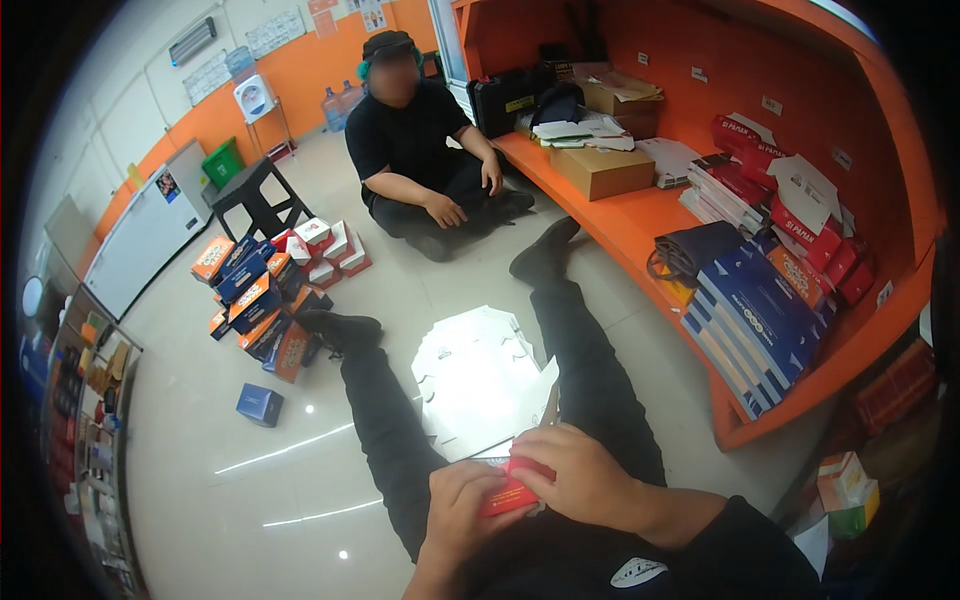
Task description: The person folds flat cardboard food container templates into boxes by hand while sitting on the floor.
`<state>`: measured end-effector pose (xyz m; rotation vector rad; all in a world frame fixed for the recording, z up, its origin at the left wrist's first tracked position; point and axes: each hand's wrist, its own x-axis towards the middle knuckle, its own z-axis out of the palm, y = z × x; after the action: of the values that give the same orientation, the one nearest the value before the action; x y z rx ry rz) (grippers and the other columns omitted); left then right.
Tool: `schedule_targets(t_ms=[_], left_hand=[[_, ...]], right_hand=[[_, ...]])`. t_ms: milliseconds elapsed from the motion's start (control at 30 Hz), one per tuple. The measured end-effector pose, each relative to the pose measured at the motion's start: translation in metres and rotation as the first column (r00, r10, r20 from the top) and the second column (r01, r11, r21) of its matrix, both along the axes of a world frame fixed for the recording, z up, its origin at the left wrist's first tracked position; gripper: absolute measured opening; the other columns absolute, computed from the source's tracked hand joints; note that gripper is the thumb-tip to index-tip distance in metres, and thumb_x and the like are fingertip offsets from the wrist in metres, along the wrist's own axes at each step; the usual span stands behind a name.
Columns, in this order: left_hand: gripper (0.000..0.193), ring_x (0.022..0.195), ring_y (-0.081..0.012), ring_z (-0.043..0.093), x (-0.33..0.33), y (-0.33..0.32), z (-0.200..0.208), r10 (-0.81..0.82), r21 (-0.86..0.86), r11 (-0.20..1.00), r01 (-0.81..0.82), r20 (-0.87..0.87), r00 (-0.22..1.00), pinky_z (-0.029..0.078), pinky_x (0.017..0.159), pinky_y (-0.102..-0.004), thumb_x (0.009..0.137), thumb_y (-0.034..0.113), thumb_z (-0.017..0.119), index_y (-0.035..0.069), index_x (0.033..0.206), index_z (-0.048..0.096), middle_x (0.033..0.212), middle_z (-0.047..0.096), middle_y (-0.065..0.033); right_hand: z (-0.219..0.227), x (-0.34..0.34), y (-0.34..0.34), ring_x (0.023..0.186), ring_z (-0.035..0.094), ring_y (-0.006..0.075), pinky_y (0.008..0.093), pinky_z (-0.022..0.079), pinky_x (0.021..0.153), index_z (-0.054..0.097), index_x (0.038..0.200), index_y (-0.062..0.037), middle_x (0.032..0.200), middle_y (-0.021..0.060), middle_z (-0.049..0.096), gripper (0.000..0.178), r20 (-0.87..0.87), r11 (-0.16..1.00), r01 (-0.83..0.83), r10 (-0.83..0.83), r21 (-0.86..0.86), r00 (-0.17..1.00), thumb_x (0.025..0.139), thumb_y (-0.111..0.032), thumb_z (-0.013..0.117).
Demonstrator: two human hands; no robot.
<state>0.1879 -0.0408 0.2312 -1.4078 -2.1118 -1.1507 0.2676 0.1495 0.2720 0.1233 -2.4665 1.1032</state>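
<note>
- Evidently both hands work on one thing, a small red box [507,497], low over the lap.
- The left hand [460,507] has its grip curled round the box's left part.
- The right hand [575,472] has its grip bent over the upper right, fingers and thumb on it; the box is partly hidden by both.
- White blanks [478,375] lie flat in a pile just beyond the box, between the left leg [382,425] and the right leg [608,385]; one flap tilts up near the right thigh.
- On the floor [240,500], past the left foot, orange-and-blue boxes [258,300] are heaped, with red-and-white boxes [318,235] touching them.
- A blue box [260,404] sits apart, nearer the left leg.
- A co-worker [405,145] sits cross-legged ahead, hands bare of any thing.
- To the right, an orange bench [618,215] bears a carton [600,178], red packs [815,238] and a stack of blue flats [765,315].
- Behind the heap stands a black stool [262,188].
</note>
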Motion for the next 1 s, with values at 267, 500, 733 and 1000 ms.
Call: schedule_targets(t_ms=[267, 500, 733, 1000], left_hand=[[0.053, 0.099, -0.0242, 0.065, -0.004, 0.002, -0.004, -0.023, 0.008, 1.0, 0.023, -0.006, 1.0, 0.045, 0.087, -0.0363, 0.062, 0.028, 0.095, 0.011, 0.103, 0.065, 0.104, 0.068, -0.0047], [0.055, 0.094, -0.0261, 0.066, 0.007, 0.004, 0.005, -0.006, -0.02, 1.0, 0.005, -0.045, 0.999, 0.047, 0.085, -0.0384, 0.064, 0.029, 0.095, 0.01, 0.104, 0.063, 0.101, 0.069, -0.0056], [0.053, 0.092, -0.0255, 0.068, -0.01, 0.014, -0.004, -0.02, -0.002, 1.0, 0.02, 0.01, 1.0, 0.048, 0.083, -0.0388, 0.064, 0.033, 0.093, 0.012, 0.104, 0.065, 0.102, 0.071, -0.0037], [0.042, 0.102, -0.0227, 0.064, -0.022, 0.017, -0.01, -0.037, 0.01, 0.999, 0.037, 0.057, 0.998, 0.043, 0.09, -0.0387, 0.069, 0.024, 0.088, 0.011, 0.102, 0.066, 0.109, 0.068, -0.0021]], right_hand=[[0.004, -0.006, 0.013, 0.1, 0.065, 0.0355, 0.0418, 0.053, 0.091, 0.068, 0.105, 0.0015, 0.107, 0.0173, 0.07, 0.019, 0.039, 0.993, -0.119, 0.119, 0.012, 0.992, 0.089, -0.009, 0.068], [0.007, 0.0, 0.015, 0.098, 0.069, 0.0326, 0.0389, 0.055, 0.088, 0.075, 0.104, -0.0032, 0.106, 0.0144, 0.074, 0.019, 0.05, 0.985, -0.167, 0.168, -0.035, 0.984, 0.087, -0.013, 0.075], [-0.007, -0.006, 0.007, 0.094, 0.069, 0.0335, 0.0388, 0.056, 0.083, 0.073, 0.105, 0.0002, 0.102, 0.0167, 0.072, 0.022, 0.125, 0.955, 0.235, -0.215, -0.182, 0.969, 0.084, -0.006, 0.077], [0.007, -0.021, 0.014, 0.088, 0.071, 0.0287, 0.0353, 0.058, 0.074, 0.074, 0.103, -0.0016, 0.1, 0.0158, 0.074, 0.02, 0.163, 0.99, 0.107, -0.091, -0.092, 0.982, 0.084, -0.006, 0.079]])
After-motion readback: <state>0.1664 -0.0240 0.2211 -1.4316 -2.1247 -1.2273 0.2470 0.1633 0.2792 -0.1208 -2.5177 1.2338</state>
